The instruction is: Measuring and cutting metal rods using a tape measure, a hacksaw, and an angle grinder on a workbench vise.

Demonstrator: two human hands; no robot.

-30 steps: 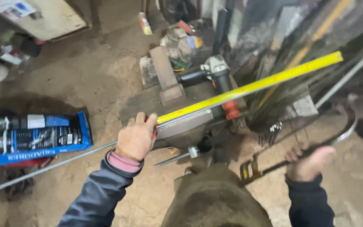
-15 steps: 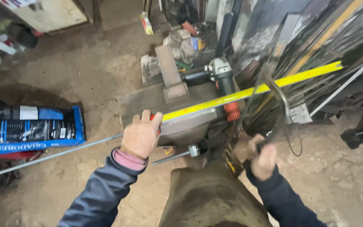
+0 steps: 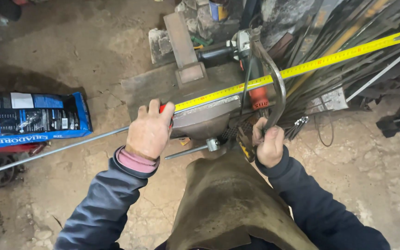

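My left hand (image 3: 149, 129) grips the red case of a yellow tape measure (image 3: 302, 67), whose blade runs out to the upper right along a thin steel rod (image 3: 56, 149). The rod lies across a heavy metal block (image 3: 204, 115) on the floor. My right hand (image 3: 268, 144) holds a hacksaw (image 3: 274, 78) by its handle, its curved frame standing up over the block and crossing the tape. An angle grinder (image 3: 251, 69) with an orange grip lies just behind the saw.
A blue bag (image 3: 28, 120) lies at the left on the dirty concrete floor. Several dark steel bars (image 3: 348, 32) are piled at the upper right. A bolt (image 3: 195, 149) sticks out near my knee, which a brown leather apron (image 3: 228, 203) covers.
My right hand has come in from the far right with the hacksaw and raised it over the block beside the tape. My left hand stayed on the tape measure.
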